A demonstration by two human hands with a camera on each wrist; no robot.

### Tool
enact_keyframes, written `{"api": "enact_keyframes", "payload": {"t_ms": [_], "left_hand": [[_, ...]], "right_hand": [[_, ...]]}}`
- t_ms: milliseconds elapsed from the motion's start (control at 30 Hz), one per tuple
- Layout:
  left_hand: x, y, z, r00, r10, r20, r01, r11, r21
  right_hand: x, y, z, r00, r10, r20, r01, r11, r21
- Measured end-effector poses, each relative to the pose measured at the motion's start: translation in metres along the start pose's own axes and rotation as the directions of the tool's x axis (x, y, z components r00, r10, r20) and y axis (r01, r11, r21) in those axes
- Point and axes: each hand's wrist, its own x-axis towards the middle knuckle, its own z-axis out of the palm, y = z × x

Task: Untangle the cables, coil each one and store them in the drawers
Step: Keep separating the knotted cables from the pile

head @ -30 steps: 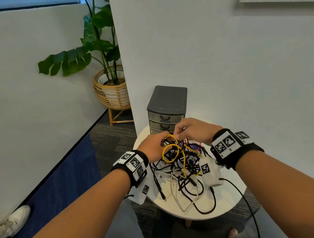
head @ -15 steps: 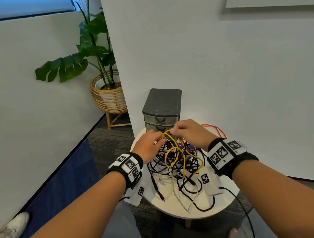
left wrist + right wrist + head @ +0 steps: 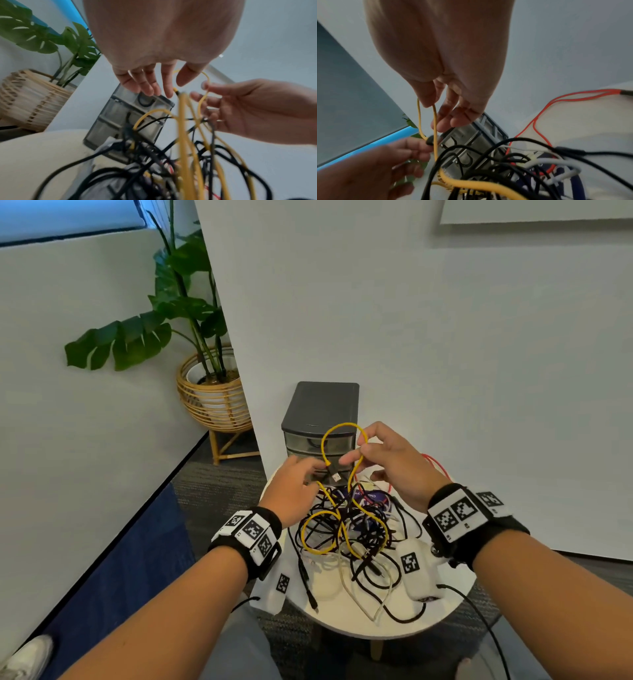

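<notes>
While your right hand (image 3: 394, 463) pinched the thin yellow cable (image 3: 337, 428) in a raised loop, your left hand (image 3: 296, 491) stayed relaxed, its grip released, fingers by the cable's plug. This cable rose from the tangled pile of cables (image 3: 349, 529) on the round white bench (image 3: 394, 621), before the grey plastic drawer unit (image 3: 322, 409).

Drawer unit (image 3: 320, 419): matt grey plastic top, translucent smoky drawer fronts. Beside it, woven rattan planter (image 3: 214, 402). In front, smooth rubbery yellow cable (image 3: 342, 537) on matt white tabletop (image 3: 404, 623).
</notes>
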Motion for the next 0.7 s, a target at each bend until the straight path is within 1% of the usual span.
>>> {"api": "enact_keyframes", "payload": {"t_ms": [33, 100, 167, 200, 233, 267, 300, 333, 367, 400, 433, 500, 567, 633, 700], "left_hand": [[0.000, 0.007, -0.002, 0.999, 0.026, -0.047, -0.028, 0.999, -0.030], [-0.003, 0.022, -0.006, 0.988, 0.092, -0.124, -0.096, 0.995, -0.024], [-0.009, 0.033, -0.008, 0.960, 0.183, -0.213, -0.172, 0.983, 0.072], [-0.014, 0.040, -0.009, 0.949, 0.218, -0.230, -0.195, 0.974, 0.117], [-0.017, 0.046, -0.010, 0.944, 0.259, -0.205, -0.228, 0.960, 0.162], [-0.019, 0.052, -0.009, 0.950, 0.286, -0.124, -0.255, 0.942, 0.216], [-0.022, 0.057, -0.007, 0.954, 0.299, -0.016, -0.281, 0.913, 0.297], [-0.023, 0.060, -0.003, 0.951, 0.297, 0.085, -0.306, 0.869, 0.389], [-0.024, 0.061, 0.001, 0.944, 0.295, 0.148, -0.330, 0.827, 0.456], [-0.023, 0.060, 0.005, 0.942, 0.287, 0.172, -0.334, 0.808, 0.485], [-0.021, 0.058, 0.007, 0.947, 0.269, 0.176, -0.321, 0.815, 0.482], [-0.018, 0.053, 0.010, 0.961, 0.214, 0.177, -0.270, 0.866, 0.422], [-0.017, 0.051, 0.008, 0.961, 0.197, 0.193, -0.257, 0.894, 0.366], [-0.016, 0.051, 0.006, 0.960, 0.205, 0.193, -0.261, 0.905, 0.337], [-0.016, 0.053, 0.005, 0.959, 0.197, 0.203, -0.253, 0.920, 0.298]], "right_hand": [[0.000, 0.000, -0.001, 1.000, -0.013, -0.002, 0.013, 1.000, -0.007], [-0.001, -0.002, -0.002, 0.998, -0.057, -0.013, 0.056, 0.996, -0.066], [-0.003, -0.003, -0.003, 0.995, -0.100, -0.022, 0.096, 0.984, -0.150], [-0.004, -0.004, -0.004, 0.994, -0.110, -0.027, 0.103, 0.976, -0.190], [-0.004, -0.005, -0.004, 0.993, -0.115, -0.029, 0.106, 0.968, -0.226], [-0.005, -0.006, -0.004, 0.993, -0.118, -0.026, 0.107, 0.961, -0.257], [-0.005, -0.006, -0.003, 0.993, -0.116, -0.012, 0.108, 0.952, -0.287], [-0.006, -0.007, -0.003, 0.994, -0.112, 0.009, 0.109, 0.942, -0.318], [-0.007, -0.007, -0.002, 0.994, -0.105, 0.027, 0.108, 0.927, -0.359], [-0.008, -0.008, -0.001, 0.994, -0.100, 0.035, 0.106, 0.908, -0.405], [-0.009, -0.008, 0.000, 0.995, -0.093, 0.025, 0.094, 0.885, -0.457], [-0.012, -0.007, 0.000, 0.998, -0.065, -0.026, 0.042, 0.849, -0.527], [-0.018, -0.007, 0.001, 0.998, -0.034, -0.045, 0.002, 0.818, -0.575], [-0.023, -0.007, 0.002, 0.999, 0.038, 0.032, -0.009, 0.777, -0.629], [-0.028, -0.005, 0.009, 0.982, 0.138, 0.129, -0.016, 0.740, -0.672]]}}
